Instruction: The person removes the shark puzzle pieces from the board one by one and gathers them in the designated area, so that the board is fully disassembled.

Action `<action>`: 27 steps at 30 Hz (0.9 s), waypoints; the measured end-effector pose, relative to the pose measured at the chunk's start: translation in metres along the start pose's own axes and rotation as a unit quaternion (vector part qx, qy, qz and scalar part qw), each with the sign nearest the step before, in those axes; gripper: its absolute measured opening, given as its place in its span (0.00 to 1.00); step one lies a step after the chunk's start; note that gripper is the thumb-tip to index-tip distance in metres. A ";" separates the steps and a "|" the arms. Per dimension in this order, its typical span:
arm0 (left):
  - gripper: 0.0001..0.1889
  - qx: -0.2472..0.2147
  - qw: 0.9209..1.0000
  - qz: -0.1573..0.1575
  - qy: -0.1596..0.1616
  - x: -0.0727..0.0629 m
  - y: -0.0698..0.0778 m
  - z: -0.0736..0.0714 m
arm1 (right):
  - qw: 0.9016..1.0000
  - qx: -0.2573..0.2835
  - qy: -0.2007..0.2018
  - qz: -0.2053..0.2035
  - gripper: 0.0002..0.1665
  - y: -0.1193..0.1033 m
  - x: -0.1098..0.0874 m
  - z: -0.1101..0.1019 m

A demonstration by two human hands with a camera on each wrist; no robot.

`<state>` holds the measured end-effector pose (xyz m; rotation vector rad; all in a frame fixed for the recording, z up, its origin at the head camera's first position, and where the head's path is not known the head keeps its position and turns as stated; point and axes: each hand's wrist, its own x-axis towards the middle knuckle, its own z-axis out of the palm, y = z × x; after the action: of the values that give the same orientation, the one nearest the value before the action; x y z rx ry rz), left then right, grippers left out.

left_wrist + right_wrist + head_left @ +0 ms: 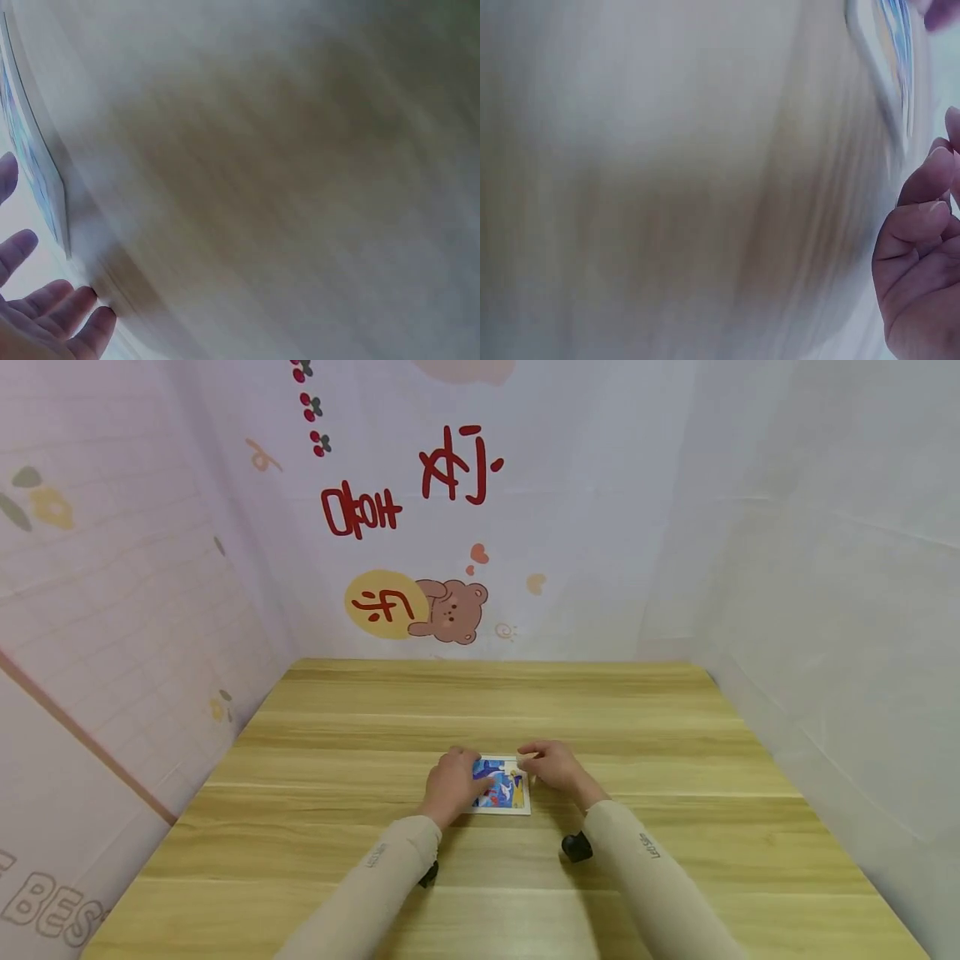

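Note:
A small picture board [498, 811] with a white rim and a blue sea scene lies flat on the wooden table. My left hand [450, 785] is at its left side, the thumb over the picture and the fingers by the far left corner. In the left wrist view, the left hand [49, 322] has its fingers spread and loosely bent beside the board [52, 195]. At the far right corner is my right hand [555, 765]. Its lower fingers curl inward in the right wrist view [922, 277]; whether the thumb and forefinger pinch anything is hidden.
Wooden table [480, 710] surrounds the board. White printed cloth [600, 527] rises behind and at both sides, with a bear drawing and red characters at the back. A black wrist device [577, 847] hangs under the right sleeve.

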<state>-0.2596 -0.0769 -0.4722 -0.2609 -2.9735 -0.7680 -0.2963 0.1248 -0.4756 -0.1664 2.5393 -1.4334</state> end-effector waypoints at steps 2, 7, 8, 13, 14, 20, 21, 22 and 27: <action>0.25 -0.003 1.000 0.000 0.000 -0.001 -0.004 -0.002 | 1.000 0.001 -0.012 -0.004 0.19 -0.005 0.000 0.010; 0.23 0.022 1.000 0.002 -0.014 0.001 -0.007 -0.002 | 1.000 -0.019 -0.014 0.003 0.18 -0.012 -0.002 0.024; 0.22 0.032 0.999 0.002 -0.018 0.001 -0.007 -0.001 | 1.000 -0.024 -0.012 0.006 0.18 -0.013 -0.003 0.025; 0.21 0.061 0.998 -0.003 -0.027 0.005 -0.005 0.000 | 0.998 -0.055 -0.011 0.010 0.18 -0.017 -0.001 0.026; 0.21 0.061 0.998 -0.004 -0.027 0.005 -0.004 -0.001 | 0.998 -0.056 -0.014 0.008 0.18 -0.018 -0.001 0.025; 0.21 0.061 0.997 -0.015 -0.037 0.005 -0.003 -0.001 | 0.999 -0.026 -0.034 0.028 0.21 -0.018 0.001 0.024; 0.21 0.062 0.997 -0.017 -0.040 0.005 -0.004 0.000 | 0.999 -0.019 -0.035 0.034 0.21 -0.017 0.001 0.024; 0.21 0.063 0.997 -0.019 -0.041 0.005 -0.004 0.001 | 0.999 -0.014 -0.036 0.038 0.21 -0.017 0.002 0.024; 0.20 0.065 0.997 -0.025 -0.041 0.006 -0.007 0.003 | 0.999 0.006 -0.024 0.031 0.21 -0.018 0.002 0.026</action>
<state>-0.2670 -0.0806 -0.4779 -0.2168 -3.1024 -0.5798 -0.2916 0.0931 -0.4733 -0.1161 2.4754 -1.4043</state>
